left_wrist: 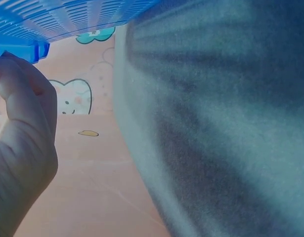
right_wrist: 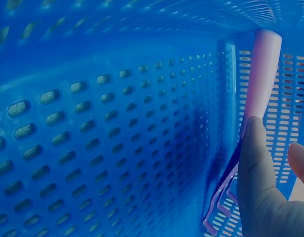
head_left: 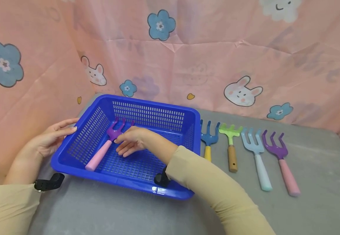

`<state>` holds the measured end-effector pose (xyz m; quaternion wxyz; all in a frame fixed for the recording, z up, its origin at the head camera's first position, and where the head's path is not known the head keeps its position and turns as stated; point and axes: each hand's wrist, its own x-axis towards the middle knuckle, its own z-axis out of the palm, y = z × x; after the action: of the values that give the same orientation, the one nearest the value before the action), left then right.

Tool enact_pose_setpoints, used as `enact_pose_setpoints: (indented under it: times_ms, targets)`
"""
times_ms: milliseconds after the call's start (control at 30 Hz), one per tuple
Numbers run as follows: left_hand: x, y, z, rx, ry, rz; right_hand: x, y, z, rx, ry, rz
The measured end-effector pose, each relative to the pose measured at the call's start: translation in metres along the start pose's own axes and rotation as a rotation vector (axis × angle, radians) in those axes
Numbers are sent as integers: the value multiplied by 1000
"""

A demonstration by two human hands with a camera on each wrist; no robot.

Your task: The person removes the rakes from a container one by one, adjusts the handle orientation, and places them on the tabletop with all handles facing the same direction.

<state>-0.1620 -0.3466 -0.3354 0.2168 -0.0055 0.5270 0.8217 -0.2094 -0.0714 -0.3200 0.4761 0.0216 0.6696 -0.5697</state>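
Observation:
A blue plastic basket (head_left: 123, 183) with slotted walls stands on the grey surface. Inside it, at the left, lies a hand cultivator with a pink handle (head_left: 98, 156) and purple tines. My left hand (head_left: 51, 138) holds the basket's left rim, its thumb on the edge. Over the basket floor, my right hand (head_left: 131, 141) is beside the cultivator's neck, fingers loosely bent with nothing in them. In the right wrist view the thumb overlaps the pink handle (right_wrist: 263, 74); whether it touches cannot be told.
Right of the basket stand several hand tools in a row: a blue fork (head_left: 209, 138) with yellow handle, a green rake (head_left: 230, 130) with wooden handle, a pale blue fork (head_left: 256, 153), and another purple-and-pink cultivator (head_left: 287, 176). A printed pink cloth (head_left: 193, 55) hangs behind.

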Motion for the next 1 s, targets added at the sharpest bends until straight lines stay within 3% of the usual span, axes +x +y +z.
enact_pose_setpoints:
  times_ms: [700, 1000]
  targets:
    - [-2, 0, -1, 10, 9, -6, 17, 0, 11, -1, -63, 19]
    - [-1, 1, 2, 50, 44, -8, 22, 1, 14, -4, -61, 29]
